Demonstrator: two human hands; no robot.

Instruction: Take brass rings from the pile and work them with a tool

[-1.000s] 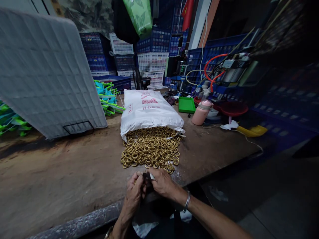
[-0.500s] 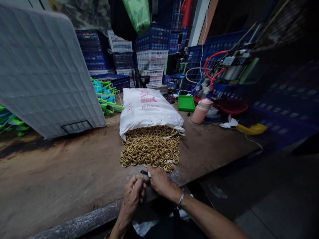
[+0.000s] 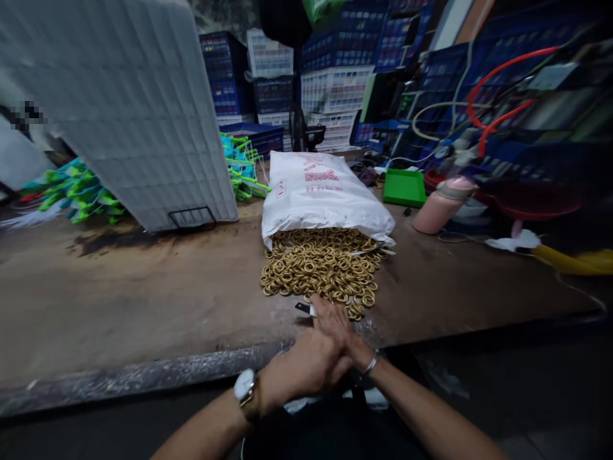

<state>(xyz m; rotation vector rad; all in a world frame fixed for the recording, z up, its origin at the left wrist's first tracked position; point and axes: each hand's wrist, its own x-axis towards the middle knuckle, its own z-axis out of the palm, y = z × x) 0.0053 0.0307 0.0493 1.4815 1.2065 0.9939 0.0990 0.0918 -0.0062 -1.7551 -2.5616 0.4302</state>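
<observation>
My right hand (image 3: 335,322) is closed on a small knife (image 3: 303,308) with a black blade and a white part near the grip. The blade points left, just in front of a heap of gold-coloured rings (image 3: 316,271). My left hand (image 3: 306,361), with a watch on its wrist, is curled and crosses below the right hand, close against it. Its fingertips are hidden, and what they hold cannot be made out. The rings spill onto the table from the open mouth of a white sack (image 3: 325,195) with red print.
The brown table (image 3: 143,294) has a plastic-wrapped front edge. A grey panel (image 3: 158,115) stands at left beside green and blue plastic pieces (image 3: 79,191). On the right are a green tray (image 3: 405,187), a pink bottle (image 3: 443,204) and a red dish (image 3: 531,201). Crates (image 3: 335,89) are stacked behind.
My left hand has moved right, from beside the right hand to below and against it; the gold ring it pinched is now out of sight. The view has turned left.
</observation>
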